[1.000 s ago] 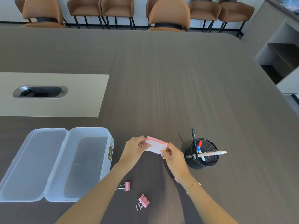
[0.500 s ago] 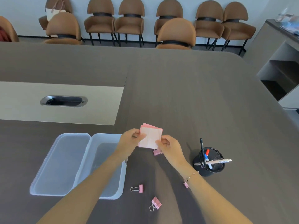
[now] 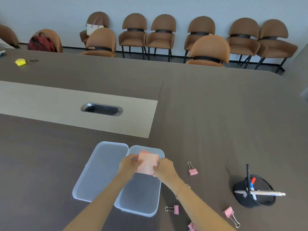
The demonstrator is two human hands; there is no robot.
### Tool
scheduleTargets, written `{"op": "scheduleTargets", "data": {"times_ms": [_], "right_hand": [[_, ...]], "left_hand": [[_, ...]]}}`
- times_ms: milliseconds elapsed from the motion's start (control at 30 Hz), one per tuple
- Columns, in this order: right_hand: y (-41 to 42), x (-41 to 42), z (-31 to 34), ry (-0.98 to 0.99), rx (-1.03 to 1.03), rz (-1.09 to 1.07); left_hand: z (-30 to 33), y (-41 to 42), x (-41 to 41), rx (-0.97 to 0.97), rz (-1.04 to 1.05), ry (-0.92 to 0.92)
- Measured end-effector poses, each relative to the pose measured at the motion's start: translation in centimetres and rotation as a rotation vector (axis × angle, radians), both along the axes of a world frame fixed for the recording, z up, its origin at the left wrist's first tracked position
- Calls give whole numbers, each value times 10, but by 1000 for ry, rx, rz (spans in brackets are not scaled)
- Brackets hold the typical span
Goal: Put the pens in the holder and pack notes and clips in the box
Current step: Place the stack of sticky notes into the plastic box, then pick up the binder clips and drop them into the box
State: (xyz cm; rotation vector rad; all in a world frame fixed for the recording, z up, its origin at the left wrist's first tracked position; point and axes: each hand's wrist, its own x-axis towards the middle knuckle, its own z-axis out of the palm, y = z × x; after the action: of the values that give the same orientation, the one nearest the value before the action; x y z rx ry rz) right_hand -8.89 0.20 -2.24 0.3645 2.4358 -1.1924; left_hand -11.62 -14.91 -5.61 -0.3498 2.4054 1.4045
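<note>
Your left hand (image 3: 129,165) and right hand (image 3: 164,168) both pinch pink notes (image 3: 147,164), held over open box (image 3: 141,209). Not yet dropped in. Pens (image 3: 266,193) already in holder (image 3: 255,195). Clips (image 3: 192,170) left scattered on tabletop (image 3: 216,114): pack those next.

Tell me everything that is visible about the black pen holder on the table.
The pen holder is a round cup of black wire mesh, standing on the dark table to the right of both hands, touched by neither. It looks tilted, perhaps only from the wide lens. Inside stand a black pen and a marker with a red cap. A white pen lies across its rim, its end sticking out to the right.
</note>
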Motion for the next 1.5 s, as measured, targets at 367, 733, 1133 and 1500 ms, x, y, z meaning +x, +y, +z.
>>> {"op": "scheduleTargets", "data": {"times_ms": [367,733,1133,1500], "right_hand": [[50,4,-4,137,-48,-249],[139,26,-10,-67,157,-317],[195,100,-23,-167,500,5],[194,158,-73,-105,560,5]], "left_hand": [[-52,15,-6,103,-69,-63],[18,53,-10,-153,-280,378],[-4,125,63,-458,-1011,52],[-44,124,106,-557,-937,104]]}}
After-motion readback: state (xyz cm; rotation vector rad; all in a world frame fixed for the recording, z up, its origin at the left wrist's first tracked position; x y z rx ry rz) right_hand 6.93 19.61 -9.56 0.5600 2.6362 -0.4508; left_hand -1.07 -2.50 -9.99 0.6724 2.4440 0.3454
